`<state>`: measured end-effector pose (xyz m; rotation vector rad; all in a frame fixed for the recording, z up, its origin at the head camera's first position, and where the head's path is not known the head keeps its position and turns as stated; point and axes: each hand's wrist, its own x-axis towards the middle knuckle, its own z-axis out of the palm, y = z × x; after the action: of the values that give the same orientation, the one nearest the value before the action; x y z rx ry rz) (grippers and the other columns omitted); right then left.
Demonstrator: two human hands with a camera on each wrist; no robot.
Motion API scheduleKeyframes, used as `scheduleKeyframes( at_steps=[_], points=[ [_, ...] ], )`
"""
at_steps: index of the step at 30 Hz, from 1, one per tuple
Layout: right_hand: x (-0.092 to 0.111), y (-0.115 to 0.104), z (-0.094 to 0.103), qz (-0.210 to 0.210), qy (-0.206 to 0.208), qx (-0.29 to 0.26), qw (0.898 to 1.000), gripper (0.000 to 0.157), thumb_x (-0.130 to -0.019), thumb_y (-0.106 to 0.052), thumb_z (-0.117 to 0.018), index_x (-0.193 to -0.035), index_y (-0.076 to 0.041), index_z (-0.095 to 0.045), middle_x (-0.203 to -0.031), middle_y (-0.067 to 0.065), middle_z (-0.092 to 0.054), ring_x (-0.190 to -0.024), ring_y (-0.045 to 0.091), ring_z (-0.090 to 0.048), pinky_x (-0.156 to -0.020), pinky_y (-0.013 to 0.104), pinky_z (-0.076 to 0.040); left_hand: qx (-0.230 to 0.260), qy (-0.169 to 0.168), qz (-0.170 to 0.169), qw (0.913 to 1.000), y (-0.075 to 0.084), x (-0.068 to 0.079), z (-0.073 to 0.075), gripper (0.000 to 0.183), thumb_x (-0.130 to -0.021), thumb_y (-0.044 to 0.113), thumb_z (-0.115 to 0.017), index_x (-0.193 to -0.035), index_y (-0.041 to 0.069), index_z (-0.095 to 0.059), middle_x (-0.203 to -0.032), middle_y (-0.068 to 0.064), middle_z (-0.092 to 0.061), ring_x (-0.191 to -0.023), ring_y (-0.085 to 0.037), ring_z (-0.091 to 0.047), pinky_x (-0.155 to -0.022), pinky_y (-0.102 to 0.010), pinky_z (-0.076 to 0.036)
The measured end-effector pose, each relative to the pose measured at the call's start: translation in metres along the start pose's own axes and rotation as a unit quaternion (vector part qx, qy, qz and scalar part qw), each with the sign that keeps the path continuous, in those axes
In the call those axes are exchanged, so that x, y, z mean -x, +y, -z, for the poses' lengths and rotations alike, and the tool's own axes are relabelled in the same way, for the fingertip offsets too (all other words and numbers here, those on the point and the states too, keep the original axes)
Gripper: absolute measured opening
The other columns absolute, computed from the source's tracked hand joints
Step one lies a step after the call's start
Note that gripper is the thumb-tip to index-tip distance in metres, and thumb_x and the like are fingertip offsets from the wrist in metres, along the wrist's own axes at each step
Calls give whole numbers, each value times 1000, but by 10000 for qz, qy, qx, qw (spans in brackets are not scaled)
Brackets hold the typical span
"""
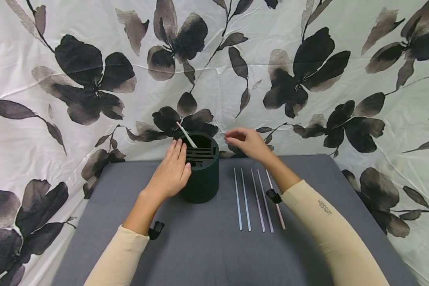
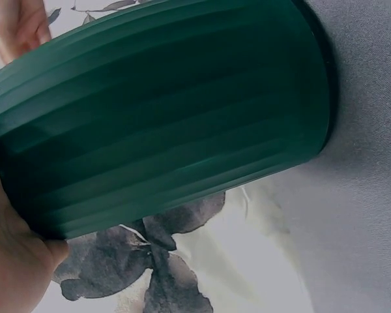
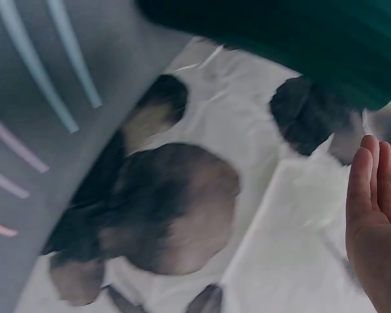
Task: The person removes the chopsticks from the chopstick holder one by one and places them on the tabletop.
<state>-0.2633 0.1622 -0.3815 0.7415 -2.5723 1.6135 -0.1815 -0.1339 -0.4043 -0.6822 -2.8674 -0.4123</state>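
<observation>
Apparently "LetsSlim" on right sleeve [image 1: 330, 228]; right hand [image 1: 248, 143] loosely bent, empty; left hand [image 1: 169, 172] straight-fingered against green holder [image 1: 203, 184]

Holder [image 1: 201, 184]: plastic by appearance, ribbed sides, low satin sheen. Slotted top [image 1: 208, 162]: smooth, matt, plastic-looking. Slender sticks [image 1: 245, 198], five, laid out: smooth, faintly glossy; exact material not discernible. Table covering [image 1: 200, 250]: woven cloth, fine-grained, matt. Backdrop [image 1: 219, 89]: printed cloth, smooth weave, lightly creased, soft sheen. Sleeves [image 1: 329, 224], pair: close-fitting cloth, smooth, matt; lettering on one.
</observation>
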Motion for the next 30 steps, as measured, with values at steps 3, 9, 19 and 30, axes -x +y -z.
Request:
scheduleKeyframes(
  at_steps=[3, 9, 19, 30],
  points=[
    [-10, -12, -11, 212, -142, -35, 9997, 27, -101, -15, -67, -125, -3, -72, -122, 16, -74, -111, 28, -73, -88, 24, -58, -25, 9, -9, 10000, -1, 0, 0, 66, -109, 32, -30, -162, -7, -18, -172, -22, -8, -162, -35, -1, -131, -51, -10],
    [-27, -33, -29, 507, -451, -5, 9977, 29, -103, -14, -64, -130, -4, -70, -126, 12, -74, -115, 23, -71, -98, 36, -58, -20, 55, -19, 10000, 0, -1, 0, 66, -108, 31, -31, -161, -7, -20, -172, -23, -9, -161, -36, -2, -131, -51, -10],
    [-60, -56, -52, 668, -1229, 814, 9868, 29, -103, -7, -62, -131, -3, -69, -126, 12, -73, -118, 23, -69, -102, 35, -55, 19, 149, -45, 9999, 0, -1, 0, 66, -108, 30, -32, -161, -8, -22, -171, -24, -12, -161, -36, -3, -131, -51, -11],
    [-71, -60, -68, 404, -1319, 1070, 9846, 25, -102, -5, -62, -125, -2, -71, -118, 12, -74, -109, 22, -69, -98, 36, -55, 41, 70, -26, 10000, -1, -2, 0, 66, -108, 31, -31, -161, -7, -20, -172, -23, -9, -162, -35, -2, -131, -50, -11]
  ],
)
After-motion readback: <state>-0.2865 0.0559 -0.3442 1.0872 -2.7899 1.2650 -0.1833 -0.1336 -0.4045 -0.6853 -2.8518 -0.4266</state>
